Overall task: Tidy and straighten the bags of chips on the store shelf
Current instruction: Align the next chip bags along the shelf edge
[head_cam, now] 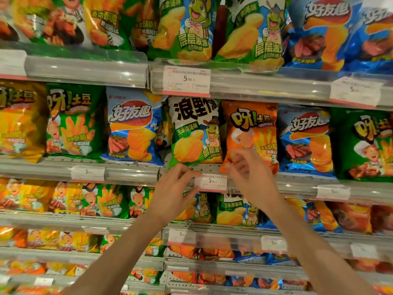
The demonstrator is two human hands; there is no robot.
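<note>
While most rows look neat, still unfinished: green-white bag (195, 133) leaning, at 12 o'clock above left hand (174, 184). Right hand (248, 167) blurred before orange bag (251, 133); both hands spread, gripping nothing.

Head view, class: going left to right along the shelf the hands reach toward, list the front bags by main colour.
yellow bag → green bag → blue bag → white-and-green bag → orange bag → second blue bag → dark green bag
</note>
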